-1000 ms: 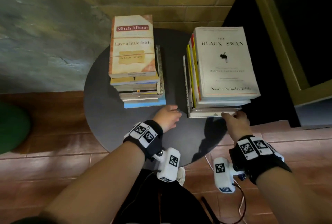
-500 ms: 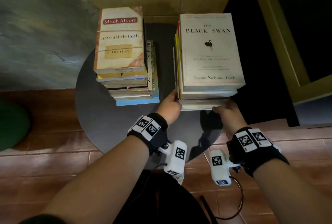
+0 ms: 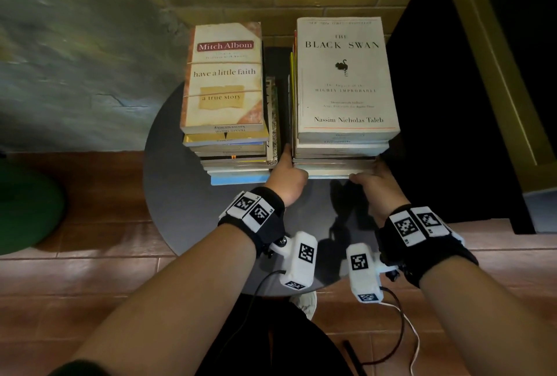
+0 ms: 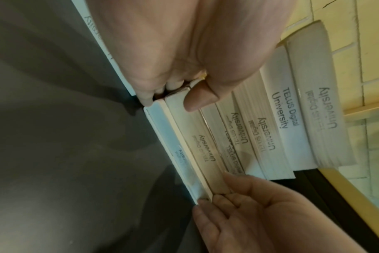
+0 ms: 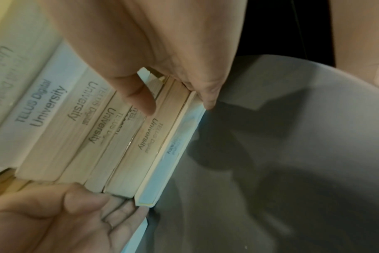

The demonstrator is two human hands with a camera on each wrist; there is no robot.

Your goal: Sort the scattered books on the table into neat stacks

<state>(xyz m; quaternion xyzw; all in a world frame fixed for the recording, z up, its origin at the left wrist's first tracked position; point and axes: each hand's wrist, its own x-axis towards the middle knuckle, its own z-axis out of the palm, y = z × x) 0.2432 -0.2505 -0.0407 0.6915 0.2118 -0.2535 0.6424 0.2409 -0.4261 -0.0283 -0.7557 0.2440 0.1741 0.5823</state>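
Head view: left hand (image 3: 287,178) and right hand (image 3: 372,184), both gripping right book stack's (image 3: 340,152) bottom corners.

Left hand (image 3: 286,178) and right hand (image 3: 372,181) reach forward, fingers curled in grip.

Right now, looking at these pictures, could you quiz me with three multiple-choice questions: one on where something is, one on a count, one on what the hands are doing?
1. Where does The Black Swan lie?
A. on top of the right stack
B. on the floor
C. under the left stack

2. How many book stacks stand on the round table?
A. one
B. two
C. four

3. What are the left hand and right hand doing?
A. hanging idle
B. holding one open book
C. gripping the right stack's bottom corners

Answers: 1 A, its cover faces up there. 2 B, two piles side by side. 3 C, the wrist views show fingers and thumbs round the lowest books.
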